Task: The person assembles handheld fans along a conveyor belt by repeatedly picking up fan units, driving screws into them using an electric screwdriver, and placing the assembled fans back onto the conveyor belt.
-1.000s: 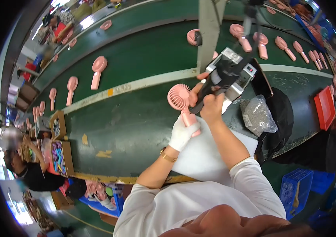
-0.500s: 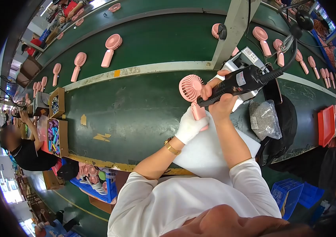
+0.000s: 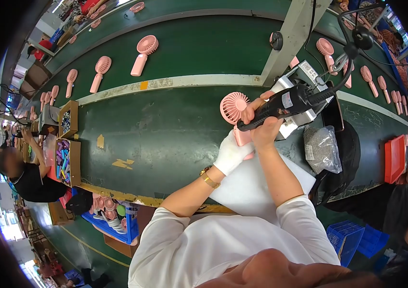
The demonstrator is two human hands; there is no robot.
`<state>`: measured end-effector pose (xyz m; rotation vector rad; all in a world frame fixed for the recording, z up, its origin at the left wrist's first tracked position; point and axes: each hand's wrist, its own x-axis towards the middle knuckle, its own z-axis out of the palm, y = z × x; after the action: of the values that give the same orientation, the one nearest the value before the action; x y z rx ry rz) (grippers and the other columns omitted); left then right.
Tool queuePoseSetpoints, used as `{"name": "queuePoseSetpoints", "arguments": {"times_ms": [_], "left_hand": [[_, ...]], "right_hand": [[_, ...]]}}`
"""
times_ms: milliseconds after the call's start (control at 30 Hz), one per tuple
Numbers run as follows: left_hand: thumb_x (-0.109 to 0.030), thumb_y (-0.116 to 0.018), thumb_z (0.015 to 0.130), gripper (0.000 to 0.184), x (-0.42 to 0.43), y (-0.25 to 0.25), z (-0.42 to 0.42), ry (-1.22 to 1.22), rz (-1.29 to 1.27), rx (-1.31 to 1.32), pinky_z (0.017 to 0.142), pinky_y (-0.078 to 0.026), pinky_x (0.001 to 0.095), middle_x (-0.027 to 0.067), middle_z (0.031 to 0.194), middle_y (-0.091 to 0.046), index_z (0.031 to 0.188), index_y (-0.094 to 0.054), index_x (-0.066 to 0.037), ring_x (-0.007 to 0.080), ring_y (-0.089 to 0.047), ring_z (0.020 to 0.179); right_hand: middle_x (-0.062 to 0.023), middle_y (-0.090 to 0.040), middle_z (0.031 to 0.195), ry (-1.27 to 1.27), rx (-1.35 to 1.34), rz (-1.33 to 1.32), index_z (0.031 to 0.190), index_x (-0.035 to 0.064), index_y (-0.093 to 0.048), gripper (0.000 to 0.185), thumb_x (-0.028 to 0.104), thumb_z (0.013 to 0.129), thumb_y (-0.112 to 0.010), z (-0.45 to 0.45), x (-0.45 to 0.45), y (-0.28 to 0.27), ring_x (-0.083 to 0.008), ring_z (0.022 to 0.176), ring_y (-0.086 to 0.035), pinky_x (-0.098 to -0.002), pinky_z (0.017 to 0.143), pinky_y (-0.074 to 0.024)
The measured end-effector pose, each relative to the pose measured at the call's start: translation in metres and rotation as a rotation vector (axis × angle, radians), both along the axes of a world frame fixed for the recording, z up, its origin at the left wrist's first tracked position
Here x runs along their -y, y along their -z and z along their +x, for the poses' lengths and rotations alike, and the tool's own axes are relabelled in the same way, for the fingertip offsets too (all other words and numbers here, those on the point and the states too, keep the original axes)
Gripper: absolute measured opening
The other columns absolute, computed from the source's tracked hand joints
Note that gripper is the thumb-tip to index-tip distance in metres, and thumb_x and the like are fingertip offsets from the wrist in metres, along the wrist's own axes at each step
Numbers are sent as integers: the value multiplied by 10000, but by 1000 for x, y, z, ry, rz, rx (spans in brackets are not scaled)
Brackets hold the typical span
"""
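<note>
My left hand, in a white glove, is closed around the handle of a pink handheld fan whose round grille points away from me. My right hand is bare and wraps round a black power tool with a cable at its rear. The tool's front end lies over the fan where head and handle meet, and the exact contact is hidden by the tool and fingers. Under my forearms lies a white foam sheet. Just behind the tool is a silver metal device.
Several pink fans lie on the green belt beyond the white rail. A metal post rises behind the tool. To the right are a plastic bag and a red tray; boxes and a person are at left.
The tool and my right hand have come down lower over the fan, and the tool is now sharp instead of blurred. The fans on the belt have shifted right in view.
</note>
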<state>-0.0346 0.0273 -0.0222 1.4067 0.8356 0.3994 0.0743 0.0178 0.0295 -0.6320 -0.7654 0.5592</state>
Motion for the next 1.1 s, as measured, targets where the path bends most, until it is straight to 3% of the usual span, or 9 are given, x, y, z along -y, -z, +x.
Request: {"name": "queuePoseSetpoints", "arguments": {"times_ms": [67,267,467,533,600,700,833,900,1100], "left_hand": [[-306,-689,714,494,2,0,0,-27,42,-2,752,-497,320,115,916,-653,1068,-531,0,212,-646,836],[-162,-697,779,467,3,8,1,-10,-74,157,761,-490,248,60,981,-611,1163,-483,-3,107,-591,840],[-65,-686,755,447,-24,-1,12,-127,-192,373,650,-521,285,70,876,-601,1141,-465,-25,163,-614,732],[-106,-685,764,427,-67,-14,24,-72,-207,382,577,-506,279,65,846,-585,1121,-458,-44,160,-609,658],[-189,-694,762,561,-99,-46,38,-245,587,-90,754,-519,386,161,936,-602,1241,-448,-31,321,-633,855],[-256,-726,753,563,-102,-49,37,-234,967,-104,831,-491,431,167,1140,-539,1231,-489,-76,373,-567,1026],[-179,-673,740,235,-21,-30,17,111,828,-17,803,-488,395,119,1010,-585,946,-609,-85,321,-573,935],[-232,-649,748,284,7,-18,10,316,1010,-85,1003,-325,501,102,1066,-580,976,-614,-66,298,-504,1079],[-271,-670,766,392,17,-19,6,431,1151,-87,1056,-237,547,101,1126,-564,1091,-606,-60,294,-467,1144]], "right_hand": [[-64,-523,660,11,-8,-13,1110,-1,-389,791,624,724,-683,-1,1,-2,-141,561,-527,-257,508,-444],[-64,-517,660,21,6,-58,1159,2,-380,836,638,712,-687,1,5,-5,-138,560,-512,-261,514,-428],[-82,-526,675,105,103,-82,1217,18,-369,838,601,720,-708,23,23,-26,-153,563,-515,-284,526,-437],[-75,-542,724,122,118,-136,1219,-4,-405,506,242,855,-655,25,21,-25,-151,608,-527,-279,559,-452],[-73,-559,774,183,147,-243,1217,-3,-416,406,46,844,-568,16,17,-30,-142,639,-540,-274,586,-460],[-52,-624,859,312,328,-328,1197,-28,-452,518,154,802,-734,25,11,-21,-140,737,-593,-277,705,-482],[-99,-594,1004,422,498,-336,1274,-35,-419,593,201,820,-719,34,16,-28,-170,865,-592,-299,771,-472],[-124,-551,1089,491,531,-282,1287,-43,-410,597,199,826,-703,39,21,-37,-196,951,-572,-318,835,-458],[-166,-457,1249,654,537,-87,1266,-50,-440,491,46,808,-590,39,48,-75,-279,1173,-491,-409,1024,-378]]}}
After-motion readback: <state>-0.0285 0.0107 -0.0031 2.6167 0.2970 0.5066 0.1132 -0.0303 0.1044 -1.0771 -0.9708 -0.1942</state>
